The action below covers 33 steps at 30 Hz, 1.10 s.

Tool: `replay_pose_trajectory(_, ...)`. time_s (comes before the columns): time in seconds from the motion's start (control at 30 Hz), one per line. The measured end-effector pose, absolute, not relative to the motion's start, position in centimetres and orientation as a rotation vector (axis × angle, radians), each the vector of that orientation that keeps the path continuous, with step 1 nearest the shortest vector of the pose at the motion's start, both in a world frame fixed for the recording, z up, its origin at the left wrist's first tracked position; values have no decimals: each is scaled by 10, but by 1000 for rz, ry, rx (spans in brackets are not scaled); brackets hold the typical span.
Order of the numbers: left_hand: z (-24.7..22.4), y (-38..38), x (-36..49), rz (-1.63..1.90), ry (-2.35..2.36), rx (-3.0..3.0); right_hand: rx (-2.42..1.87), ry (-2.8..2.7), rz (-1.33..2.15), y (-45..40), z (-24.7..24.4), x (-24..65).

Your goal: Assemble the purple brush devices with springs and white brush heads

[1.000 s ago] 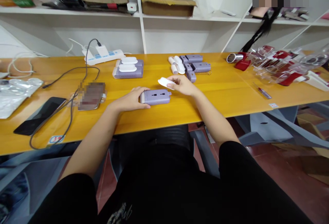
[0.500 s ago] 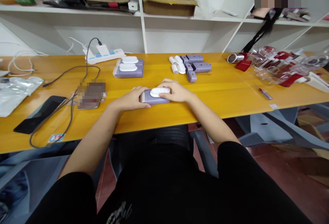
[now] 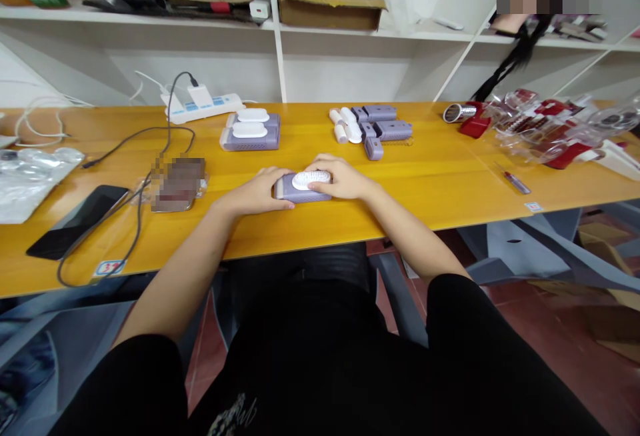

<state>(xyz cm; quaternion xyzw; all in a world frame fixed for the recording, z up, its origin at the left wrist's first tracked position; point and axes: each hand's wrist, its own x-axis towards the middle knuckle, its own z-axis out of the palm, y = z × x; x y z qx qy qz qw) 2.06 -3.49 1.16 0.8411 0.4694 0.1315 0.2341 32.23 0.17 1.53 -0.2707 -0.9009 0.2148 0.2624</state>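
A purple rectangular case [image 3: 305,195] with a pale left end lies on the table near its front edge. My left hand [image 3: 261,191] is closed round the case's left end, thumb along the near side. On top of the case is a white oval brush head [image 3: 311,180] with its bristles facing up. My right hand [image 3: 341,178] grips the right part of this brush head with thumb and fingers. Those fingers hide the case's right end. Whether the brush head is fixed to the case, I cannot tell.
Behind my left hand lie two purple cases [image 3: 273,139] with white oval pieces. Several purple and white parts [image 3: 393,131] sit back right. A power strip [image 3: 205,111], cable, phone [image 3: 77,223], screwdriver [image 3: 517,183] and red brushes in plastic [image 3: 565,155] are around. Shelves stand behind; a person is at upper right.
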Motion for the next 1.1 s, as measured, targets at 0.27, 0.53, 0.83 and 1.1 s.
replay_pose_trajectory(0.27,9,-33,21,388,1267,2303,-639,-2394,564,8,5,321)
replay_pose_trajectory(0.53,4,-31,19,434,1238,2301,-627,-2388,529,3,6,315)
replay_pose_trajectory(0.83,0,-29,20,517,1172,2309,-799,-2207,448,15,8,325)
replay_pose_trajectory(1.1,6,-32,17,473,1195,2295,-1550,-1592,32,70,25,447)
